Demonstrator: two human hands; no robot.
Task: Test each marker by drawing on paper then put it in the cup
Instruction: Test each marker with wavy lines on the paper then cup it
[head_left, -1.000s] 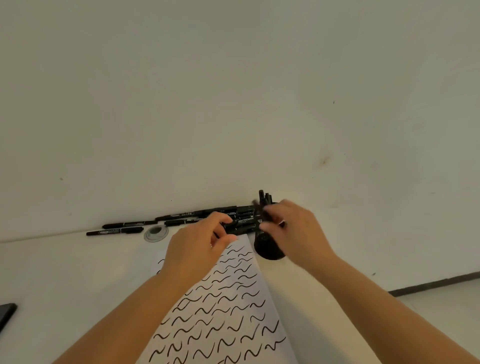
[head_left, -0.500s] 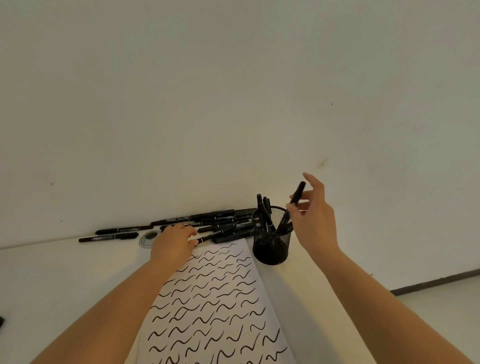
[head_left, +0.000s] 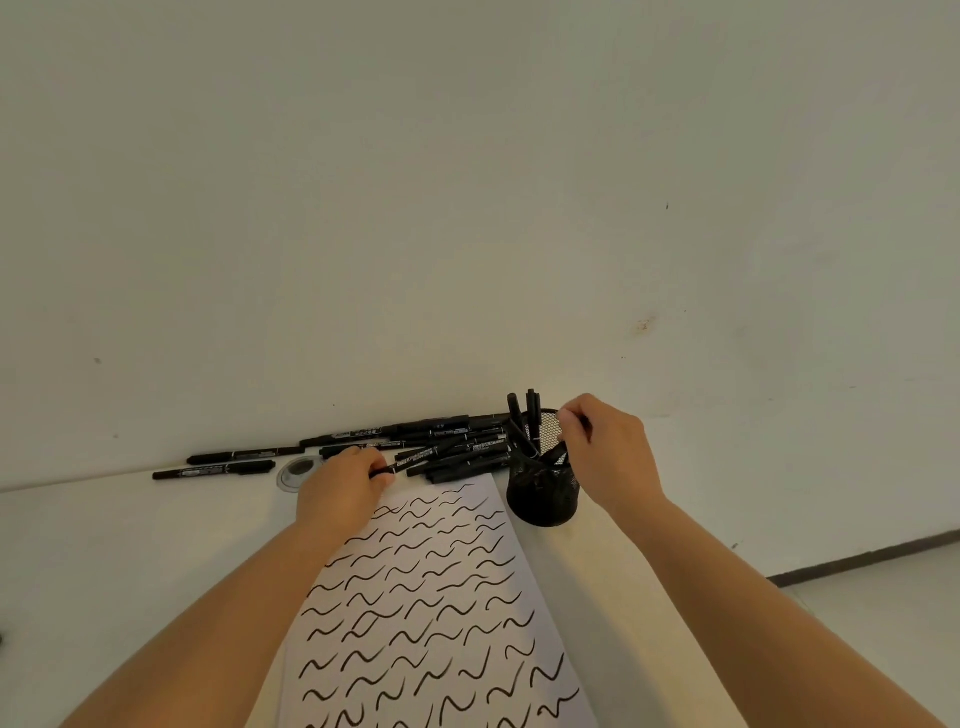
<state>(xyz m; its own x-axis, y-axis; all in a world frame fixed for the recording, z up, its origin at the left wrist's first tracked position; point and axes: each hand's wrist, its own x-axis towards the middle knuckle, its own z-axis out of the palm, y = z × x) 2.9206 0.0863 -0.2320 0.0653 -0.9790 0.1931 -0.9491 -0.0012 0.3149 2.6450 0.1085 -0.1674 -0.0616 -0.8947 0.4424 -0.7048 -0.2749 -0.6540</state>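
Observation:
A black mesh cup stands at the paper's far right corner with several black markers standing in it. My right hand hovers at the cup's rim and pinches a black marker whose lower end is inside the cup. Several more black markers lie in a pile along the wall, left of the cup. My left hand rests at the pile's near left end, fingers curled round the tip of one marker that still lies among the others. The white paper is covered with black squiggles.
Two separate markers lie further left by the wall. A small clear round disc sits just left of my left hand. The white table meets the wall behind, and its right edge drops to the floor.
My right hand came down from above the cup and lowered its marker into it. My left hand stayed at the pile and closed on a marker's end.

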